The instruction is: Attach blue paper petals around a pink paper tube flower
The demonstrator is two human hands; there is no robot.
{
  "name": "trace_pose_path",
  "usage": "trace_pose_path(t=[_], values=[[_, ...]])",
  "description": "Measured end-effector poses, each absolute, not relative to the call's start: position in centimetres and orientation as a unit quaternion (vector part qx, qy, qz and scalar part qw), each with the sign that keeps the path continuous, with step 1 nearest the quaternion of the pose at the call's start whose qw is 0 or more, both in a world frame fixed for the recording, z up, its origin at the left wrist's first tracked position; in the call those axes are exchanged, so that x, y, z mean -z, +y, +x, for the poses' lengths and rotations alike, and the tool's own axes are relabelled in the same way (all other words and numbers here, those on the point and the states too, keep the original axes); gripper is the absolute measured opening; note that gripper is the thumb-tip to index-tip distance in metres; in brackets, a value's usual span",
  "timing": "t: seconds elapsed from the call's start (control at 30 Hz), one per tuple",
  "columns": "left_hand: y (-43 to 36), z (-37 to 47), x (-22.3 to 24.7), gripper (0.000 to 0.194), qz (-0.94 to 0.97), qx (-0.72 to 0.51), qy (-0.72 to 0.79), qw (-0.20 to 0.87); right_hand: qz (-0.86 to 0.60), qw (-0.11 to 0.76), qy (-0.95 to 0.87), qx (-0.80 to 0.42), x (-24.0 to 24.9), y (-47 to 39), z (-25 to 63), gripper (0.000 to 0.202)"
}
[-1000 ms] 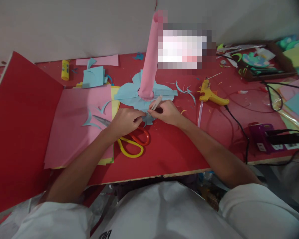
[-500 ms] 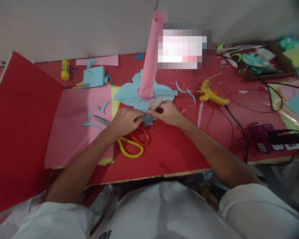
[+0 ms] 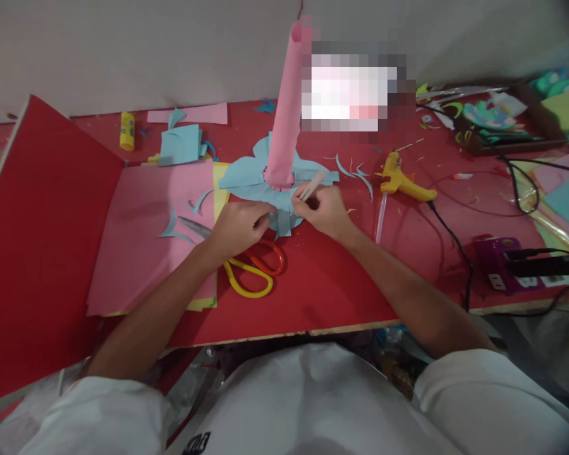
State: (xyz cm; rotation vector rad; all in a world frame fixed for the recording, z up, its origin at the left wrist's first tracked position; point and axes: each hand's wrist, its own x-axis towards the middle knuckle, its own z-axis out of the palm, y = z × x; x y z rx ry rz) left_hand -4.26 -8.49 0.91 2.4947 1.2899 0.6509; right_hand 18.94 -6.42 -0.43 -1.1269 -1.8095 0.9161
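The left hand (image 3: 239, 226) presses a small light-blue paper piece (image 3: 281, 222) flat on the red bench (image 3: 341, 284), with its fingers together on top of the paper. The right hand (image 3: 325, 210) has its fingers clamped on a thin pale stick (image 3: 312, 186), maybe a pen or a glue stick for the gun; I cannot tell which. Its tip meets the blue paper near the middle of the bench, just in front of the tall pink paper tube (image 3: 284, 114), which stands upright on a blue paper base (image 3: 246, 174).

The risks, as I judge them: the tube looks light and stands very near the right hand, so a wide movement of the stick could knock it over. The small piece may slip or tear if the left hand presses less. The scissors (image 3: 251, 272) lie directly under the left wrist, and pulling that arm back toward the near edge could drag them. The yellow glue gun (image 3: 401, 180) lies toward the right edge, and its black cable (image 3: 455, 246) runs to the near edge, where an elbow could catch it.

There is open room on the bare red surface between the hands and the near edge. The left side is covered by pink paper sheets (image 3: 146, 240) and a raised red board (image 3: 38, 240), and the far right corner is crowded with paper craft pieces.
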Motion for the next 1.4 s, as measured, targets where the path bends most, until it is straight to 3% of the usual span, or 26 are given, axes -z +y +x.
trace_pose_path(t=[0.17, 0.3, 0.4, 0.47, 0.57, 0.63, 0.9, 1.1, 1.4], values=[[-6.9, -3.2, -3.5, 0.038, 0.729, -0.402, 0.529, 0.162, -0.482, 0.518, -0.629, -0.322, -1.1, -7.1, 19.4, 0.034], [-3.5, -2.2, -7.0, 0.062, 0.716, -0.422, 0.516, 0.208, -0.497, 0.55, -0.608, -0.284, -2.2, -7.7, 20.2, 0.042], [-1.2, -1.6, -9.6, 0.07, 0.757, -0.397, 0.464, 0.23, -0.501, 0.558, -0.603, -0.274, -2.1, -7.8, 20.6, 0.044], [-0.4, -1.2, -10.8, 0.058, 0.783, -0.383, 0.421, 0.25, -0.501, 0.563, -0.593, -0.285, -1.8, -7.6, 20.8, 0.044], [-0.2, -0.6, -11.6, 0.022, 0.802, -0.372, 0.413, 0.221, -0.492, 0.574, -0.579, -0.305, -1.6, -7.3, 20.7, 0.044], [-0.6, -0.3, -11.8, 0.011, 0.802, -0.375, 0.425, 0.188, -0.48, 0.581, -0.578, -0.311, -1.6, -7.2, 20.7, 0.043], [-2.5, 0.2, -13.1, 0.013, 0.765, -0.438, 0.467, 0.07, -0.491, 0.591, -0.556, -0.316, -1.4, -7.1, 20.8, 0.047], [-1.9, 0.9, -11.8, 0.035, 0.716, -0.509, 0.471, 0.073, -0.506, 0.6, -0.511, -0.35, -0.5, -5.9, 21.0, 0.05], [0.3, -0.5, -7.7, 0.042, 0.814, -0.313, 0.472, 0.13, -0.496, 0.588, -0.512, -0.383, -0.9, -6.2, 20.4, 0.049]])
